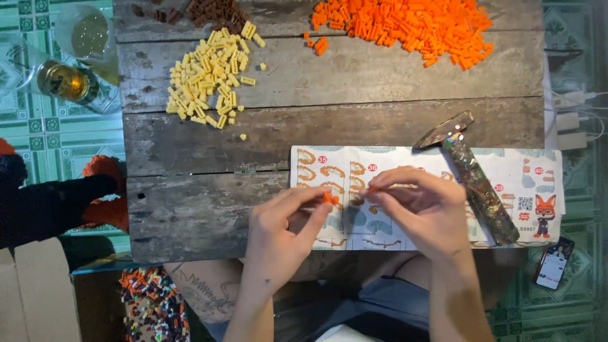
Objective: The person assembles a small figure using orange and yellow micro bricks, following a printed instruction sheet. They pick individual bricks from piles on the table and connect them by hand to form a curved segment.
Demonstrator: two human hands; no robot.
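A person's left hand [278,231] pinches a tiny orange plastic brick [330,198] at its fingertips, just left of the right hand [421,206], whose fingers seem pinched on another small orange piece [372,189].

I pinch a tiny orange brick [328,198] between my fingertips, just above the instruction sheet [405,166] lying flat at the table's near right.

My left hand [278,231] and right hand [421,206] meet over the instruction sheet [538,171], a small brick [330,198] pinched between them. Just right of my right hand, a hammer [472,171] lies on that sheet. Well beyond my hands sit two brick piles [209,76], one ahead-left, one [411,25] ahead-right. A phone [553,263] lies far right.
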